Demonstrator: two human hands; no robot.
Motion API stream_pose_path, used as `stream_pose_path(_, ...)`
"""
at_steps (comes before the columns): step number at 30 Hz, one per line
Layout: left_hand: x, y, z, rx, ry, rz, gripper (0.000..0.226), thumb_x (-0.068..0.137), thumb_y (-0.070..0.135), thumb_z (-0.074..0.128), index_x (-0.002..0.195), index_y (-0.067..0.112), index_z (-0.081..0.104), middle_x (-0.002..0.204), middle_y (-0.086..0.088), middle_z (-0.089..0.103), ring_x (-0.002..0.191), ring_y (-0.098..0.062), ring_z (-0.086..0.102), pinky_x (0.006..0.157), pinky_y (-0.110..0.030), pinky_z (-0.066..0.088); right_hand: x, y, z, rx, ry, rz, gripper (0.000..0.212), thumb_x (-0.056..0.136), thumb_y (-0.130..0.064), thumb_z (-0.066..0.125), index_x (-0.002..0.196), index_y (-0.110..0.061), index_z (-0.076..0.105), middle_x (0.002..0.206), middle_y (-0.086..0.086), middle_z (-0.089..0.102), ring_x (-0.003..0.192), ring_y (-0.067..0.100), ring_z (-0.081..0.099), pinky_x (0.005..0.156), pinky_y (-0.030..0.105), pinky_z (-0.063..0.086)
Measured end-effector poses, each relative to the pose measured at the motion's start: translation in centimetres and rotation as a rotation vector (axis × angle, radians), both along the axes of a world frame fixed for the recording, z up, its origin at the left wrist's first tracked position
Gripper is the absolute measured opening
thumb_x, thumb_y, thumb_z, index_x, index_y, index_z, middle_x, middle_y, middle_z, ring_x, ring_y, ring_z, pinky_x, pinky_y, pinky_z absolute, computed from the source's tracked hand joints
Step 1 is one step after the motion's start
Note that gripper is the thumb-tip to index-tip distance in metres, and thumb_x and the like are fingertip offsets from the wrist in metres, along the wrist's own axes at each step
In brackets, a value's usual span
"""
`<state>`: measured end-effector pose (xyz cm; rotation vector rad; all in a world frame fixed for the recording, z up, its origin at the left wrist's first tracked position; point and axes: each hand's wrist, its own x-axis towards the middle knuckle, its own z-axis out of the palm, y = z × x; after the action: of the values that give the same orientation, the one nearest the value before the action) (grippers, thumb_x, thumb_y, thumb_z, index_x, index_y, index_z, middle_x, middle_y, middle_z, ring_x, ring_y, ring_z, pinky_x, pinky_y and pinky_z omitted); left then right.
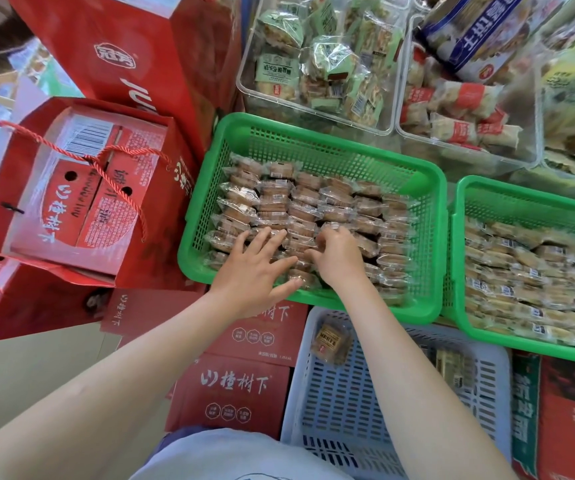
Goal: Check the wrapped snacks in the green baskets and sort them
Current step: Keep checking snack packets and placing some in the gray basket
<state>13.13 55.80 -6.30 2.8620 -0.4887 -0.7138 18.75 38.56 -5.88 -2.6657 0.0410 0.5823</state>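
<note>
Nearest, a pale slotted basket (365, 410) holds one loose wrapped snack (331, 339). Just beyond it, both hands reach into the left green basket (279, 133): the left hand (256, 268) lies flat, fingers spread on the rows of wrapped snacks (331, 202); the right hand (336, 254) curls its fingers round a packet. A second green basket (521, 202) sits beside, right. Clear bins (317, 109) stand farthest.

right green basket (521, 202) cut off at frame edge, snacks under hands (255, 271) hidden, wrapper print illegible
</note>
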Motion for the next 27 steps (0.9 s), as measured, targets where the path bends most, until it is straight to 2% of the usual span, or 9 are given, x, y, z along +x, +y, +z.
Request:
stream_pose_path(4,0.0,0.0,0.0,-0.004,0.000,0.002,0.071,0.097,0.074,0.008,0.156,0.042,0.029,0.171,-0.002,-0.004,0.156,-0.024,-0.007,0.123,-0.054,-0.002,0.3,0.1,0.1,-0.005,0.001,0.015,0.015,0.099,-0.020,0.059,0.109,-0.010,0.063,0.115,0.014,0.055,0.108,0.038,0.054,0.085,0.038,0.045)
stream_pose_path(8,0.0,0.0,0.2,-0.017,0.009,0.000,0.070,0.097,0.073,0.010,0.152,0.039,0.037,0.171,-0.002,-0.002,0.156,-0.024,-0.005,0.124,-0.054,-0.003,0.7,-0.6,1.5,0.059,0.065,-0.036,0.012,0.102,-0.023,0.053,0.097,-0.013,0.057,0.098,0.005,0.058,0.087,0.027,0.055,0.061,0.033,0.035)
stream_pose_path(13,-0.1,0.2,0.5,-0.046,-0.008,0.023,0.071,0.098,0.072,0.012,0.149,0.033,0.042,0.171,-0.003,0.003,0.156,-0.023,-0.003,0.124,-0.052,-0.001,-0.5,-2.5,4.5,0.457,0.096,-0.227,0.016,0.100,-0.025,0.058,0.090,-0.013,0.059,0.081,-0.004,0.063,0.071,0.012,0.053,0.068,0.034,0.044)
stream_pose_path(15,-0.1,0.1,0.9,-0.163,-0.004,0.155,0.066,0.099,0.069,0.024,0.150,0.030,0.042,0.169,-0.001,0.013,0.156,-0.021,0.005,0.125,-0.047,0.002,-1.6,-2.9,6.0,0.528,0.076,-0.231,0.015,0.100,-0.024,0.058,0.086,-0.017,0.061,0.070,-0.016,0.059,0.064,0.002,0.050,0.066,0.031,0.042)
stream_pose_path(18,-0.1,-0.1,2.6,-0.553,0.007,0.519,0.079,0.086,0.072,0.050,0.149,0.026,0.040,0.155,0.004,0.041,0.144,-0.018,0.035,0.118,-0.043,0.030,-3.2,-3.1,7.9,0.658,0.072,-0.247,0.015,0.101,-0.021,0.057,0.090,-0.013,0.063,0.083,-0.003,0.068,0.078,0.006,0.062,0.075,0.031,0.051)
stream_pose_path(20,-0.4,-0.2,4.3,-0.760,0.007,0.576,0.087,0.078,0.070,0.064,0.150,0.029,0.038,0.141,0.008,0.056,0.130,-0.011,0.050,0.108,-0.036,0.042,-4.2,-3.1,9.1,0.753,0.122,-0.258,0.015,0.103,-0.014,0.054,0.093,-0.005,0.062,0.084,0.000,0.070,0.079,0.005,0.067,0.071,0.021,0.053)
stream_pose_path(22,-1.0,-0.2,6.1,-0.887,0.085,0.582,0.068,0.083,0.051,0.075,0.142,0.036,0.046,0.122,0.013,0.066,0.114,-0.007,0.062,0.095,-0.029,0.051,-5.3,-3.1,9.9,0.807,0.176,-0.259,0.015,0.104,-0.014,0.053,0.097,-0.003,0.061,0.088,0.002,0.073,0.083,0.010,0.072,0.072,0.024,0.056)
stream_pose_path(24,-1.9,-0.3,7.1,-0.988,0.161,0.587,0.036,0.086,0.032,0.080,0.118,0.037,0.063,0.103,0.011,0.073,0.095,-0.009,0.070,0.083,-0.032,0.059,-6.2,-3.1,10.1,0.771,0.160,-0.255,0.015,0.103,-0.024,0.054,0.101,-0.011,0.060,0.091,0.001,0.073,0.086,0.012,0.072,0.078,0.033,0.057)
stream_pose_path(27,-3.7,-0.5,7.8,-1.045,0.230,0.585,0.029,0.084,0.021,0.082,0.108,0.030,0.070,0.091,0.008,0.075,0.080,-0.001,0.069,0.069,-0.020,0.055,-7.7,-2.9,10.0,0.749,0.125,-0.245,0.012,0.097,-0.040,0.062,0.099,-0.029,0.061,0.091,-0.001,0.069,0.087,0.018,0.067,0.084,0.047,0.055)
